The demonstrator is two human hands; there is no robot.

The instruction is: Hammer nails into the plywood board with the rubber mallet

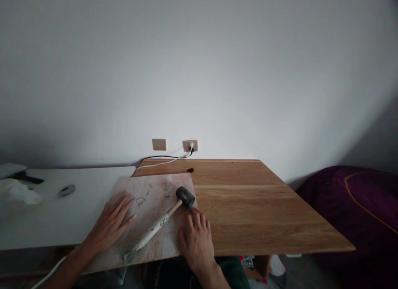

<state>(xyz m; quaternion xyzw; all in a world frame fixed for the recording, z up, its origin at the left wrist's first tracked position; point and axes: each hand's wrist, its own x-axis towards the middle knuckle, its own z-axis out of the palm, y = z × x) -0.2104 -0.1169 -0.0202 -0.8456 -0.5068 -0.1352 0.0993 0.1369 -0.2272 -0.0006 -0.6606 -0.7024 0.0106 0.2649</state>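
Observation:
My left hand [113, 222] lies flat and open on a pale, stained board [164, 185], fingers spread toward several small metal nails [143, 199]. My right hand [197, 237] rests open on the board's right edge, where it meets the wooden table [258, 210], holding nothing. Between my hands a rubber mallet [161, 222] lies diagonally, its black head [185, 196] just above my right fingertips and its worn white handle pointing toward me.
A white desk [62, 214] adjoins on the left with a grey ring [67, 190] and crumpled white material [21, 193]. White and black cables [164, 159] run to a wall socket [190, 145]. A dark purple cushion [351, 214] sits at the right.

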